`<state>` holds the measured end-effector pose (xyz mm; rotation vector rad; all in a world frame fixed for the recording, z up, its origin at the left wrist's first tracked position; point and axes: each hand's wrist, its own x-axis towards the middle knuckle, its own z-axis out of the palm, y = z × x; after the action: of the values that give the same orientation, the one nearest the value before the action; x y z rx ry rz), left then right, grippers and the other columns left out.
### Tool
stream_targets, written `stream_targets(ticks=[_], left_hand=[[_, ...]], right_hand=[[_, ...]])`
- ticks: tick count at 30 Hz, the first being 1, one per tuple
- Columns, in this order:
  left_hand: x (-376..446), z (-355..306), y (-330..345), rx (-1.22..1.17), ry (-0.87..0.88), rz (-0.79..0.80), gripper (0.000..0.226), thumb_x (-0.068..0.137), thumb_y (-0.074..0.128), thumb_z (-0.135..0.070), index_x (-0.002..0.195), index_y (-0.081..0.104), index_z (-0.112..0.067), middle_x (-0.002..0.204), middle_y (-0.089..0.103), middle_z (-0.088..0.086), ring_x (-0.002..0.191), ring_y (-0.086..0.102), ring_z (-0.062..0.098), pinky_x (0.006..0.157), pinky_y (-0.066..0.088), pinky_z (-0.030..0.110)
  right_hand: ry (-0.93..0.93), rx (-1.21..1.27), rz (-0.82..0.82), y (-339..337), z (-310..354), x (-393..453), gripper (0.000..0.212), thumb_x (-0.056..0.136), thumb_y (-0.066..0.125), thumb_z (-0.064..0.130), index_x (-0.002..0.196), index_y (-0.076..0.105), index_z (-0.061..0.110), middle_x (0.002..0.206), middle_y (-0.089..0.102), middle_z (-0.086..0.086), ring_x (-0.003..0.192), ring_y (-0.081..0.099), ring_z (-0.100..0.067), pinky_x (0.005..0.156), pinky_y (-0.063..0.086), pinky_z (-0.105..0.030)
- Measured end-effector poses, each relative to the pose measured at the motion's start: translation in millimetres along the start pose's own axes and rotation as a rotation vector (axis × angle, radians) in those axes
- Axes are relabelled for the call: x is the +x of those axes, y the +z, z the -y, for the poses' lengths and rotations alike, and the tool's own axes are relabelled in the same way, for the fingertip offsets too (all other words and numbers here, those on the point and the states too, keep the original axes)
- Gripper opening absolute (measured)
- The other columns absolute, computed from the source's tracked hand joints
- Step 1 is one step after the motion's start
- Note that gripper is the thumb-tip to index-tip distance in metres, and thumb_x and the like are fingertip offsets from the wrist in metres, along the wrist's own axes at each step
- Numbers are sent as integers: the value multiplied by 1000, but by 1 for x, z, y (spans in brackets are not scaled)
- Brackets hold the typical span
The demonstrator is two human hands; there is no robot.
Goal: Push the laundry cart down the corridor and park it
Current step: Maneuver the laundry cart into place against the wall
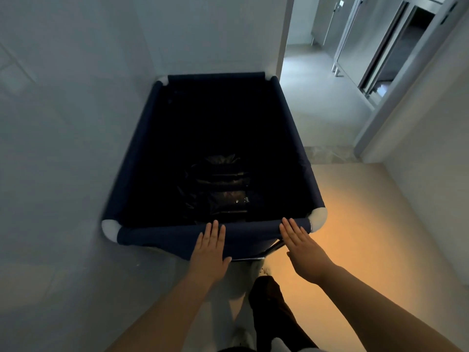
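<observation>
The laundry cart [142,148] is a deep dark-blue fabric bin with white corner joints, standing in the corner where the left wall meets the far wall. A dark plastic bag [223,186] lies at its bottom. My left hand [210,246] lies flat with fingers straight on the cart's near rim, left of middle. My right hand [302,246] is flat too, fingertips touching the near rim close to its right corner. Neither hand is curled around the rim.
White walls [63,123] close in on the cart's left and far sides. To the right a tiled floor [355,224] leads through a doorway [312,85] into a room with metal cabinets [375,47]. My dark trouser leg [274,306] is below the cart.
</observation>
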<state>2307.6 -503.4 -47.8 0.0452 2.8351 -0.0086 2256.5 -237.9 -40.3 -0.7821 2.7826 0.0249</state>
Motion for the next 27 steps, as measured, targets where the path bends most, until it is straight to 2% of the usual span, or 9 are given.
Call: stream_targets(ticks=[6, 14, 24, 27], left_hand=[[1, 4, -4, 9, 33, 27, 81, 95, 33, -48, 137, -27, -14, 149, -29, 10, 138, -23, 27, 112, -10, 39], [-8, -2, 4, 23, 28, 0, 82, 96, 30, -50, 135, -32, -14, 144, -36, 11, 133, -31, 28, 111, -14, 40], [-3, 0, 1, 32, 41, -12, 82, 96, 31, -48, 135, -33, -13, 144, -36, 12, 132, -32, 27, 112, -13, 40], [-3, 6, 2, 47, 24, -9, 85, 95, 32, -49, 134, -34, -12, 143, -37, 13, 131, -33, 27, 111, -13, 41]], right_hand=[[43, 21, 6, -1, 7, -1, 71, 101, 37, 21, 141, -21, 18, 150, -26, -2, 135, -28, -23, 109, -7, -33], [72, 17, 4, 3, 10, -10, 74, 100, 38, 21, 140, -24, 18, 148, -29, -2, 135, -29, -25, 109, -7, -33], [71, 24, -3, -1, 7, -3, 71, 100, 38, 17, 144, -17, 16, 150, -26, -2, 137, -25, -24, 110, -5, -33], [49, 29, 5, 1, 9, 0, 73, 99, 38, 17, 142, -20, 17, 150, -27, -1, 136, -27, -23, 110, -7, -33]])
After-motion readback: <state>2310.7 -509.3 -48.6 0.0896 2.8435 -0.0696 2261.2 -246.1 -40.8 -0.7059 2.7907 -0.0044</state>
